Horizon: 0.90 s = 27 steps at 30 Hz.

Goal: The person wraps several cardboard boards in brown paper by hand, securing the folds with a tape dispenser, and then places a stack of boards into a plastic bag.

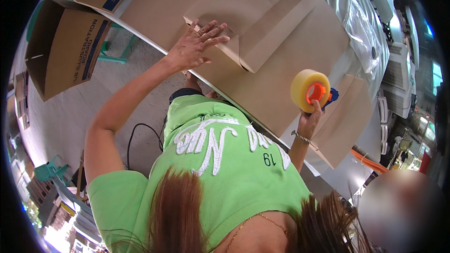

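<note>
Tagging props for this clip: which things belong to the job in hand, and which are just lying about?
In use:
yellowish tape roll, in the right hand
folded cardboard, under the left hand

Apparently just lying about:
open brown carton
clear plastic sheeting

One lime-green shirt (220,197) — short sleeve (116,197), raised white script lettering (214,147), small dark print (270,160) — was worn above a dark lower garment (183,93). A silver-toned bracelet (301,137) circled the right hand's (313,114) wrist; a fine gold-toned necklace (240,229) was also worn.
</note>
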Available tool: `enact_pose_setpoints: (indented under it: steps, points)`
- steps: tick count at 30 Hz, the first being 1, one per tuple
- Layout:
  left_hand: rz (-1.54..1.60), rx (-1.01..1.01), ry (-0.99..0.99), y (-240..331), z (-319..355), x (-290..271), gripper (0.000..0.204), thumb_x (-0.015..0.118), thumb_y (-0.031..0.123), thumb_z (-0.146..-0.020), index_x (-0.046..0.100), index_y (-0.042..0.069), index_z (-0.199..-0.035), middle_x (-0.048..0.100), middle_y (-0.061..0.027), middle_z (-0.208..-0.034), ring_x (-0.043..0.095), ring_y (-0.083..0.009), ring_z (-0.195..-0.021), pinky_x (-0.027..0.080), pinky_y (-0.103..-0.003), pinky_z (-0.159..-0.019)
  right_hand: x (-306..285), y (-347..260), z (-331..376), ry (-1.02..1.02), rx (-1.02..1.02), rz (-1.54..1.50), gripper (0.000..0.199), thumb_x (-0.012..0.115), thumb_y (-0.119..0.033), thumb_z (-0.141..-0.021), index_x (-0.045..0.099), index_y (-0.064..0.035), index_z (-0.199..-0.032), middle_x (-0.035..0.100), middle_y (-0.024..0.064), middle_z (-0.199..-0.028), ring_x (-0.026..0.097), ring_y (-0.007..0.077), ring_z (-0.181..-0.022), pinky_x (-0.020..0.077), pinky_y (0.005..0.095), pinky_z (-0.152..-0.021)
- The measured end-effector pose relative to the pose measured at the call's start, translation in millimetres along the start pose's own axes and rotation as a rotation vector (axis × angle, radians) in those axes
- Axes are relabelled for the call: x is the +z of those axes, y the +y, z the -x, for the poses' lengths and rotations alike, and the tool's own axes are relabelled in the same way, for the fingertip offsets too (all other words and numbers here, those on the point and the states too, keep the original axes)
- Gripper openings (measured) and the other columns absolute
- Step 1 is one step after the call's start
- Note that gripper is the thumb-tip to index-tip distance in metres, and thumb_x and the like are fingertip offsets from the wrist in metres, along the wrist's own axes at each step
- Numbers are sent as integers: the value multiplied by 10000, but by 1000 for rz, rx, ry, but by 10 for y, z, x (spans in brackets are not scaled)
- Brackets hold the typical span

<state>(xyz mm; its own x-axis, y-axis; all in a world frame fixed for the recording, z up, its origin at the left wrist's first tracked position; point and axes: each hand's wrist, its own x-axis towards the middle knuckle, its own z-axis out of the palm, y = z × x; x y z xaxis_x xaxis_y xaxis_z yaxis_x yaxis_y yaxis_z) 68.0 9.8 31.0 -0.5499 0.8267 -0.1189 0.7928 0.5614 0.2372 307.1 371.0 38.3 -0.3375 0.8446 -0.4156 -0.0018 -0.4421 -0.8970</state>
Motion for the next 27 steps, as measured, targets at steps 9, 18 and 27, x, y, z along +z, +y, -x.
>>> enact_pose_setpoints:
  steps: [9, 18, 27]
  points:
    - [25, 41, 16, -69, -18, 59, 923, 727, 443, -792, 168, 375, -1524, 72, 70, -1626, 42, -161, -1502, 34, -519, -1229, 1415, -729, 554, -654, 52, -16, 475, 603, -135, -939, 468, -8, -1377, 566, 105, -1302, 563, 242, -1188, 434, 415, -1057]
    - [81, 103, 6, -182, -31, 77, 760, 682, 328, -831, 318, 277, -1496, 176, 12, -1616, 80, -181, -1503, -32, -536, -1215, 2230, -324, 876, -1148, -1312, 1030, 546, 838, -122, -681, 693, -272, -1185, 520, 131, -1191, 627, 273, -1010, 599, 392, -779]
    - [81, 111, 70, -201, -23, 115, 736, 646, 209, -789, 373, 201, -1472, 210, 4, -1608, 46, -181, -1508, -34, -533, -1216, 2341, -262, 882, -1192, -1250, 1029, 621, 845, -75, -632, 693, -267, -1203, 526, 147, -1199, 658, 238, -862, 572, 339, -642]
